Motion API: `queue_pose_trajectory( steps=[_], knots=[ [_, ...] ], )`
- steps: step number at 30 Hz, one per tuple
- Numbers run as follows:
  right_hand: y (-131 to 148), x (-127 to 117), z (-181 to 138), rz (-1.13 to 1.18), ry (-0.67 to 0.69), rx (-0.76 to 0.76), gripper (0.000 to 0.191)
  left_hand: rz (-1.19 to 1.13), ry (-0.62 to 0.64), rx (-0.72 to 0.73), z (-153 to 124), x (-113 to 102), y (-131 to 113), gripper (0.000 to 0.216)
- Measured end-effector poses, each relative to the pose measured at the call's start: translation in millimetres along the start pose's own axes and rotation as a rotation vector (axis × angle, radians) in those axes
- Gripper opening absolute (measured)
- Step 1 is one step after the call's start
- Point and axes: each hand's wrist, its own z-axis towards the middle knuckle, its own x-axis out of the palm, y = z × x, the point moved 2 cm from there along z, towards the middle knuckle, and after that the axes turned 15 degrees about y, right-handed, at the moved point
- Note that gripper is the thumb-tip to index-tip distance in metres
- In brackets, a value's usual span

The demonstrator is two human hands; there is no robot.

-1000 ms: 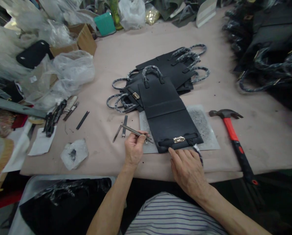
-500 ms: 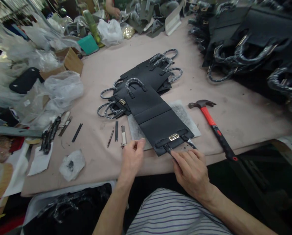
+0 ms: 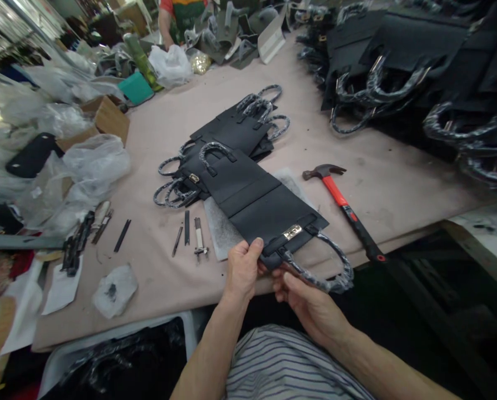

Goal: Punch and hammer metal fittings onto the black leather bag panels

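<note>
A black handbag body (image 3: 269, 208) lies unfolded and flat, with a plastic-wrapped handle at each end and a gold clasp (image 3: 292, 231) at the near end. My left hand (image 3: 243, 269) pinches its near left corner, thumb on top. Below the near handle (image 3: 331, 278), my right hand (image 3: 310, 305) has its fingers partly curled and apart, fingertips at the panel's lower edge; the panel and shadow hide some of them. Under the body shows a pale slab (image 3: 221, 230). Beyond it, more black bag pieces (image 3: 231, 125) are stacked.
A red-and-black claw hammer (image 3: 348, 211) lies to the right. Several thin metal tools (image 3: 187, 228) lie left of the slab. Black bags (image 3: 415, 44) pile up at the far right; plastic bags (image 3: 96, 158) and a cardboard box (image 3: 110, 119) crowd the left. Another person (image 3: 165, 25) is at the back.
My right hand has let go of the near handle and moved down-left to the panel's edge. My left hand has moved right and taken the corner. The camera view has shifted slightly.
</note>
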Motion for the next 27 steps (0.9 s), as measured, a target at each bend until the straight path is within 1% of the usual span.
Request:
queue_pose_trajectory(
  steps=[1, 3, 6, 9, 17, 20, 27],
  knots=[
    [1, -3, 7, 0.091, -0.032, -0.022, 0.035, 0.016, -0.002, 0.001, -1, 2, -1, 0.057],
    [3, -5, 18, 0.164, -0.078, -0.065, 0.032, 0.040, -0.021, 0.008, -3, 7, -2, 0.057],
    [6, -3, 23, 0.195, -0.120, -0.097, 0.029, 0.044, -0.043, 0.020, -6, 12, -4, 0.057],
    [7, 1, 23, 0.188, -0.134, -0.115, 0.028, 0.019, -0.035, -0.005, -8, 15, -6, 0.057],
    [15, 1, 24, 0.127, -0.093, -0.158, 0.029, -0.123, -0.026, -0.108, -12, 23, -14, 0.062],
    [16, -1, 26, 0.118, -0.070, -0.164, 0.028, -0.149, -0.004, -0.148, -13, 26, -18, 0.061],
    [15, -7, 31, 0.107, -0.018, -0.167, 0.029, -0.186, 0.031, -0.180, -14, 27, -20, 0.062]
  ],
)
